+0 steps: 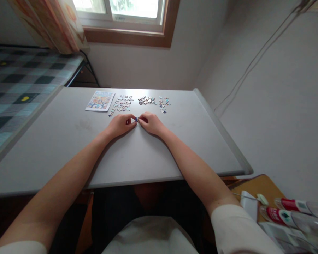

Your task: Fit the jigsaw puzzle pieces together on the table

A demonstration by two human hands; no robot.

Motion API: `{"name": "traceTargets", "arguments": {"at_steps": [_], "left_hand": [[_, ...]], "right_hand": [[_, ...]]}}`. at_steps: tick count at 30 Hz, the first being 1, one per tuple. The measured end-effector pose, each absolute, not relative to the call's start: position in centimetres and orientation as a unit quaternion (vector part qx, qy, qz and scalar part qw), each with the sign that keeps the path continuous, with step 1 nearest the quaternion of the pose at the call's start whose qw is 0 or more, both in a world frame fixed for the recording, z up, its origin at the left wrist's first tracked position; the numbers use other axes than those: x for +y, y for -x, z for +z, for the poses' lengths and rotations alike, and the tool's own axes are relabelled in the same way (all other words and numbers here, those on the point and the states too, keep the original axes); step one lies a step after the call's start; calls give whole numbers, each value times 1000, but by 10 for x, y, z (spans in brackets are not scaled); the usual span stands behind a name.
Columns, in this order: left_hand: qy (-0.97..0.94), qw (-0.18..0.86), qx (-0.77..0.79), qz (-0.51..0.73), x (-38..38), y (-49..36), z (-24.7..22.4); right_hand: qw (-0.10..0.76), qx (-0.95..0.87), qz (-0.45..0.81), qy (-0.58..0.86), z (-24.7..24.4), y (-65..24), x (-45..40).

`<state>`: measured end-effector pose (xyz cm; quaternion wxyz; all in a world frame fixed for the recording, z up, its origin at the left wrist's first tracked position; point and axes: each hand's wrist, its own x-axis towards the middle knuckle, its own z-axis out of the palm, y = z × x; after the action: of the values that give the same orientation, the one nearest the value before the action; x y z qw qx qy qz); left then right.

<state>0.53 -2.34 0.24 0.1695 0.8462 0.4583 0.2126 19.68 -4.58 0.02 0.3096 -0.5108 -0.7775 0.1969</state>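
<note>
My left hand [122, 124] and my right hand [150, 123] meet over the middle of the white table [137, 158]. Both pinch small blue puzzle pieces [136, 119] between thumb and fingertips; whether these are joined is too small to tell. Beyond my left hand lie spread puzzle pieces [123, 103] in rough rows. A denser pile of pieces [146, 101] sits behind my hands, and a smaller group of pieces [163, 103] lies to its right. At the left of the rows is a picture sheet [100, 101] with a colourful cartoon print.
A bed with a checked cover [21, 77] stands at the left, below a curtain [53, 24]. The wall runs along the table's right side. Plastic bottles [286, 216] lie on a wooden stool [262, 185] at the lower right.
</note>
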Motion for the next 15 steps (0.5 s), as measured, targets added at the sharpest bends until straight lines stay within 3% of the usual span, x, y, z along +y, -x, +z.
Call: {"name": "traceTargets", "arguments": {"at_steps": [15], "left_hand": [[-851, 156, 456, 210, -23, -5, 3]], "right_hand": [[306, -782, 200, 504, -1, -197, -45]]}}
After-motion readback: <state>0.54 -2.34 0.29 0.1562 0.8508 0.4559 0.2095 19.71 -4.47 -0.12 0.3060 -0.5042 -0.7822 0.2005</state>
